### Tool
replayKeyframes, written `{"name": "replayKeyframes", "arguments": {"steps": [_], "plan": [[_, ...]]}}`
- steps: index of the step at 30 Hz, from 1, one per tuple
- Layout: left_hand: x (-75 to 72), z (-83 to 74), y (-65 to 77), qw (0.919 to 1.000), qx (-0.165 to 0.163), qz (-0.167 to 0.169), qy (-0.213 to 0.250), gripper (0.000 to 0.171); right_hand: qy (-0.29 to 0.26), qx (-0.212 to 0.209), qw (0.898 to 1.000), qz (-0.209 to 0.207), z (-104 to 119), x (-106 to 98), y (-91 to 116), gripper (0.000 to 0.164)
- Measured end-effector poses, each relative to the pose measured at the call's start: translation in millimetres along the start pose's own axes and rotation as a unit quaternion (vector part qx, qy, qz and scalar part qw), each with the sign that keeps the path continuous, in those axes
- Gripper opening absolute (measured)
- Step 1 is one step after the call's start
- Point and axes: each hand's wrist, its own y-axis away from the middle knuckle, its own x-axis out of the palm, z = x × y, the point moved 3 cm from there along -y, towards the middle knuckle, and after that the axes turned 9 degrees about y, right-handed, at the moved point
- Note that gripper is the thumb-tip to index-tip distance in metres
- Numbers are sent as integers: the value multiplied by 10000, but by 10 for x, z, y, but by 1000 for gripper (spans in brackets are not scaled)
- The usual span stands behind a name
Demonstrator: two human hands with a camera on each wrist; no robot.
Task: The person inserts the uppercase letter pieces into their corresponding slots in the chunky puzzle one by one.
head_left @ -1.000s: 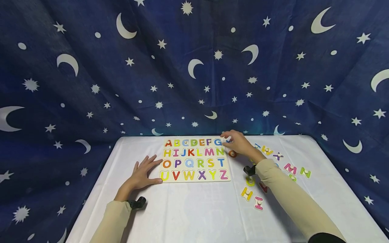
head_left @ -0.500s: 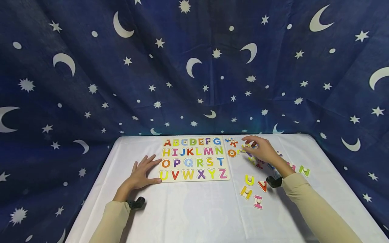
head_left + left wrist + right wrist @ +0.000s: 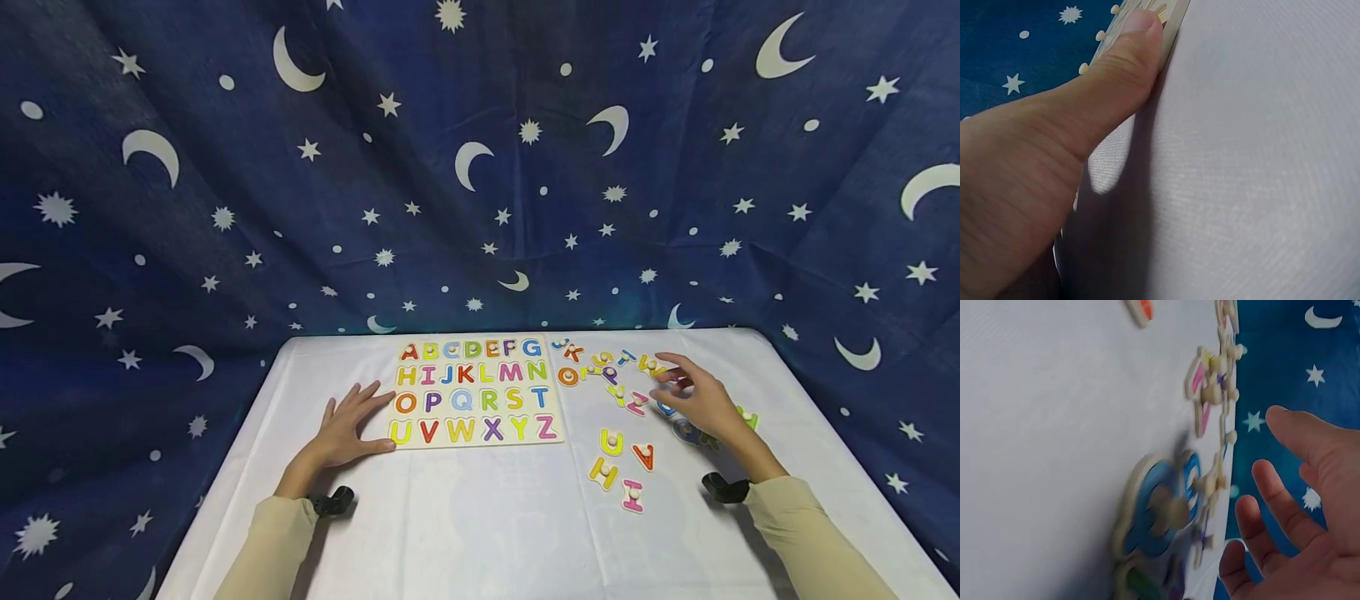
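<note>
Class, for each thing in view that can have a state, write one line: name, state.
Board, flat, partly filled, lower three rows unfilled
Left grip, fingers spread, touching board
Right grip, fingers apart, holding nothing
U piece, loose, knob up
H piece, loose, knob up
I piece, loose, knob up
Letter cluster, loose, partly hidden
Cloth, spread, creased
Curtain, hanging, creased

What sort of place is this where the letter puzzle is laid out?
Probably an indoor play or recording corner, though the wider room is hidden. A dark blue cloth with moons and stars forms the backdrop, and a white-covered table holds an alphabet board and loose letter pieces.
</note>
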Motion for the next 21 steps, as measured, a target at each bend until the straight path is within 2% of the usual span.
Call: {"name": "replayKeyframes", "arguments": {"steps": [3, 11, 21], "plan": [[-3, -1, 0, 10000, -9, 23, -7, 92, 45, 19, 9999, -105, -79, 2, 73, 68], [11, 6, -1, 10000, -14, 6, -8, 93, 401, 171, 9990, 34, -173, 11, 202, 53], [18, 19, -1, 10000, -25, -23, -16, 93, 649, 282, 9974, 109, -241, 85, 259, 39]]}}
